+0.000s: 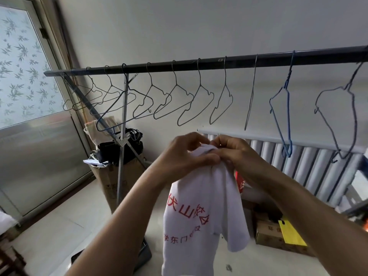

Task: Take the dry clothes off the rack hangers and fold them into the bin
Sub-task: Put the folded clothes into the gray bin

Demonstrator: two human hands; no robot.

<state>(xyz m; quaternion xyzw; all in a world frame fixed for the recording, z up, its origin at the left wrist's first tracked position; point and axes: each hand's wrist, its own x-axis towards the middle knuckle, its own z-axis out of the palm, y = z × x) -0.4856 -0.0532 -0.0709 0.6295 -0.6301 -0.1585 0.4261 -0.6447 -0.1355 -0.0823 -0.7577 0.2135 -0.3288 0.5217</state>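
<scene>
A white T-shirt (201, 212) with red printed characters hangs down in front of me, bunched at its top. My left hand (185, 156) grips the top of the shirt from the left, fingers curled over the cloth. My right hand (237, 152) pinches the same bunched top from the right. Both hands meet below the dark rack bar (199, 64). Several bare wire hangers (185, 104) hang along the bar, among them a blue one (282, 116). A dark grey bin (146, 253) shows partly on the floor behind my left forearm.
A rack leg (122, 148) stands at left beside a cardboard box (113, 182) topped with a black bag (121, 146). A white radiator (308, 162) runs along the right wall. Another cardboard box with a yellow sheet (278, 238) sits on the floor. A frosted glass door (29, 86) is at left.
</scene>
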